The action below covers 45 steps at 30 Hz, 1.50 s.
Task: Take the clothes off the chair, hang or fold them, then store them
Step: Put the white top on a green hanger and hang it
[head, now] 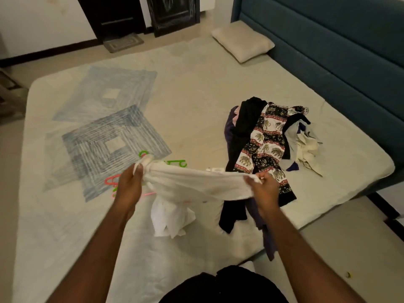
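Clothes (262,136) heaped on mattress (196,88), teal headboard (338,47), perhaps doors (140,14)

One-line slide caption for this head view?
Both hands, left hand and right hand, stretch a white garment above the bed, clothes pile alongside.

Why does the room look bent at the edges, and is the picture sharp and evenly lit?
In the head view, the wide-angle lens bows the bed and the blue headboard; warm, dim light leaves soft shadows and no glare; the left hand and right hand, stretching the white garment, are slightly blurred, as are the plastic hangers, while the elephant-print trousers look clearer.
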Each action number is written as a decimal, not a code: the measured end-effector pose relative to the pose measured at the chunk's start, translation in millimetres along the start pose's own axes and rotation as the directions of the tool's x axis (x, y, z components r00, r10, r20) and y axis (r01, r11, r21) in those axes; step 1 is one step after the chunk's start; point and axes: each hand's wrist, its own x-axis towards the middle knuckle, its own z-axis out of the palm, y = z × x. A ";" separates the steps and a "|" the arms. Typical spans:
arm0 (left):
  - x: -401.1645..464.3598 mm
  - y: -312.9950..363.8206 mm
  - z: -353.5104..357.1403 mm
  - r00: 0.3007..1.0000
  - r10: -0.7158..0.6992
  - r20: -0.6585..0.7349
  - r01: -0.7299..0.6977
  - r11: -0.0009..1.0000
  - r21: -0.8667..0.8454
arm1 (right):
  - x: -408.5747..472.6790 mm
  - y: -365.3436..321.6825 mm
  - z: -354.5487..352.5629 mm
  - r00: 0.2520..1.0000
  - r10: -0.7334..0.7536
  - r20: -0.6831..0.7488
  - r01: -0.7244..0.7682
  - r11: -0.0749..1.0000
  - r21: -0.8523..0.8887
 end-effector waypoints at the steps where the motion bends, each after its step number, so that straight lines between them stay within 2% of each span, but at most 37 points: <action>1: 2.4 -0.4 -6.0 0.998 -0.056 -0.008 0.055 0.992 -0.116 | 4.2 -9.7 -5.7 0.998 -0.058 -0.012 0.058 0.998 -0.015; 3: 3.6 6.3 -7.4 0.991 -0.128 0.030 0.131 0.945 -0.301 | 10.1 -28.7 -10.1 0.984 -0.167 0.058 0.171 0.983 -0.072; 5: 2.4 15.8 -5.8 0.987 -0.142 0.073 0.159 0.915 -0.371 | 10.9 -45.2 -10.1 0.950 -0.266 0.166 0.295 0.937 -0.188; 6: 2.6 19.9 -5.5 0.987 -0.128 0.096 0.154 0.930 -0.334 | 12.9 -52.3 -11.1 0.935 -0.300 0.192 0.341 0.908 -0.245; 8: 7.0 27.6 -10.2 0.990 0.001 0.143 0.010 0.997 -0.080 | 20.1 -68.7 -17.2 0.906 -0.373 0.202 0.420 0.853 -0.309; 10: 15.2 37.1 -16.9 0.972 0.172 0.161 -0.191 0.976 0.108 | 29.7 -86.1 -24.9 0.867 -0.446 0.225 0.499 0.784 -0.369; 12: 23.2 52.4 -22.4 0.947 0.297 0.125 -0.306 0.950 0.064 | 34.4 -104.3 -30.6 0.839 -0.478 0.259 0.543 0.707 -0.453; 13: 27.5 60.8 -24.8 0.945 0.312 0.099 -0.314 0.950 0.004 | 35.7 -114.1 -33.4 0.833 -0.479 0.276 0.551 0.685 -0.476; 15: 33.5 77.0 -31.8 0.953 0.294 0.076 -0.283 0.951 -0.129 | 34.0 -136.5 -38.3 0.814 -0.498 0.300 0.581 0.683 -0.442; 17: 38.7 90.2 -41.4 0.964 0.258 0.064 -0.243 0.953 -0.183 | 31.0 -162.0 -44.0 0.797 -0.527 0.296 0.599 0.751 -0.276; 19: 41.3 105.6 -50.3 0.973 0.226 0.050 -0.212 0.957 -0.198 | 25.4 -184.2 -46.5 0.821 -0.471 0.323 0.519 0.851 -0.077; 20: 42.9 113.2 -53.3 0.976 0.213 0.039 -0.200 0.956 -0.217 | 20.5 -191.6 -44.6 0.833 -0.415 0.365 0.456 0.889 -0.030; 23: 46.3 137.0 -60.1 0.985 0.172 -0.027 -0.173 0.940 -0.295 | 9.6 -209.8 -38.0 0.831 -0.252 0.496 0.326 0.943 -0.068; 25: 47.2 151.2 -69.2 0.985 0.143 -0.094 -0.169 0.909 -0.381 | 3.0 -229.5 -44.4 0.780 -0.203 0.592 0.275 0.961 -0.033; 26: 46.6 158.0 -75.4 0.984 0.149 -0.100 -0.178 0.883 -0.435 | -0.4 -241.9 -52.1 0.722 -0.214 0.658 0.257 0.966 0.032; 28: 40.0 174.0 -84.1 0.979 0.197 -0.050 -0.195 0.845 -0.499 | -8.5 -266.0 -63.9 0.600 -0.234 0.765 0.231 0.966 0.115; 29: 40.0 178.5 -86.1 0.979 0.201 -0.032 -0.192 0.859 -0.475 | -10.7 -274.7 -62.9 0.579 -0.213 0.787 0.261 0.963 0.068; 30: 41.1 180.8 -85.8 0.981 0.190 -0.041 -0.190 0.890 -0.415 | -12.1 -279.6 -56.8 0.576 -0.168 0.800 0.323 0.946 -0.033; 32: 50.3 177.4 -89.1 0.974 0.202 -0.102 -0.221 0.946 -0.239 | -12.3 -281.3 -40.5 0.627 -0.087 0.774 0.428 0.869 -0.249; 34: 60.8 166.1 -100.6 0.968 0.186 -0.167 -0.214 0.963 -0.164 | -9.3 -282.7 -28.1 0.663 -0.120 0.739 0.411 0.883 -0.225; 36: 62.8 147.9 -116.0 0.972 0.143 -0.188 -0.181 0.961 -0.210 | -6.9 -281.5 -23.1 0.700 -0.205 0.685 0.350 0.933 -0.079; 38: 53.4 124.9 -123.3 0.987 0.102 -0.122 -0.129 0.961 -0.244 | -5.0 -266.5 -13.8 0.710 -0.208 0.673 0.335 0.940 -0.063; 40: 36.5 96.5 -124.7 0.998 0.049 -0.037 -0.056 0.971 -0.232 | -4.6 -234.1 6.6 0.660 -0.090 0.746 0.362 0.908 -0.211; 42: 16.4 63.0 -132.6 0.998 -0.043 0.053 0.051 0.986 -0.158 | -7.6 -199.7 26.0 0.561 0.136 0.817 0.373 0.839 -0.396; 43: 1.8 52.0 -139.5 0.984 -0.099 0.148 0.118 0.985 -0.126 | -11.2 -188.4 31.0 0.503 0.237 0.831 0.353 0.821 -0.448; 45: -27.0 40.2 -160.3 0.893 -0.214 0.396 0.272 0.958 -0.096 | -16.4 -180.3 37.3 0.400 0.358 0.844 0.273 0.832 -0.482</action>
